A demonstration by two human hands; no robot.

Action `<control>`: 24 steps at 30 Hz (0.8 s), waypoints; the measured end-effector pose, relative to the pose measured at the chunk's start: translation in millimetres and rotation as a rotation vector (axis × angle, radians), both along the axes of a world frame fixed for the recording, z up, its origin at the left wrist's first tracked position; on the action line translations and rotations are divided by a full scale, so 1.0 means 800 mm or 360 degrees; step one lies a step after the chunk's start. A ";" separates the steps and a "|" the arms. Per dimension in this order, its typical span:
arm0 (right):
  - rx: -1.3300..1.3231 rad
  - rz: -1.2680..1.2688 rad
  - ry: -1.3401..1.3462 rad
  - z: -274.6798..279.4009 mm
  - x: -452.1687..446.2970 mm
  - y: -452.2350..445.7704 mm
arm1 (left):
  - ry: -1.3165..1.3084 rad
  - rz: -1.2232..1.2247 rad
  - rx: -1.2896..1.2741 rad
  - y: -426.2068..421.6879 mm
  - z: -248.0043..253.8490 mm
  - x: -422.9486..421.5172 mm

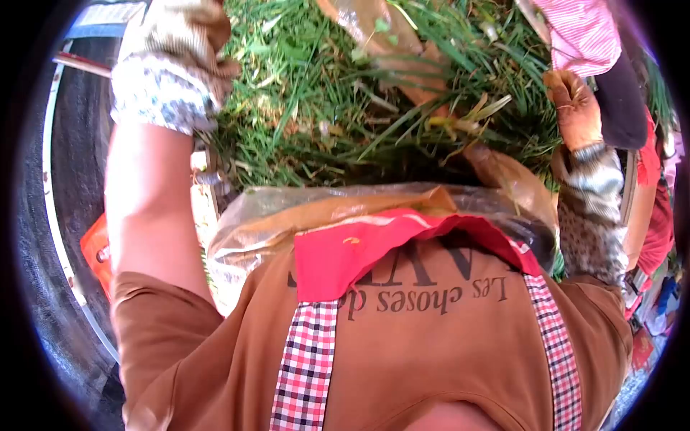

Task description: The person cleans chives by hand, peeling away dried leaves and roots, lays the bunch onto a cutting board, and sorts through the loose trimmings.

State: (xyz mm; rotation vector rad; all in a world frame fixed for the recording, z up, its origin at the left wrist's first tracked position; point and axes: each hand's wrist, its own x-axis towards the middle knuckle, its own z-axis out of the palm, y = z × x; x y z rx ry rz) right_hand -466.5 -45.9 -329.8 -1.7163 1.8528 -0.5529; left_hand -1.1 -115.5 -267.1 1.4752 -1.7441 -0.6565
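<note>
My left hand point(180, 32), in a pale knit glove with a patterned cuff, is at the upper left beside a heap of cut green grass point(302, 93). Its fingers are curled, and what they hold, if anything, is hidden. At the right edge of the grass is my right hand point(577, 111), in an orange-coated glove with its fingers bent together. I cannot make out anything in them. Brownish translucent plastic point(503, 176) lies across the grass. Clear plastic sheeting point(266, 208) spans the near side, against my body.
Another person's pink striped sleeve point(586, 32) and dark-covered arm point(622, 108) are close to my right hand. An orange-red object point(95, 248) lies left of my left arm, near a curved white edge point(54, 208). Red cloth point(658, 230) is at the far right.
</note>
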 end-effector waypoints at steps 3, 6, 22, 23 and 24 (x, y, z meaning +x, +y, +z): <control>0.0909 0.0884 -0.1224 0.008 0.154 0.049 | 0.0045 0.0350 0.0295 0.065 -0.111 0.040; 0.0880 0.1101 -0.0052 -0.119 0.270 0.078 | -0.0026 0.0730 0.0790 0.125 -0.232 0.065; 0.0665 -0.0122 -0.0444 -0.387 0.362 -0.191 | 0.0733 0.0842 0.2026 0.107 -0.432 0.053; 0.0714 -0.0105 -0.0460 -0.387 0.362 -0.199 | 0.0793 0.0790 0.2045 0.112 -0.431 0.052; 0.0761 -0.0069 -0.0494 -0.386 0.364 -0.205 | 0.0835 0.0737 0.2060 0.117 -0.429 0.052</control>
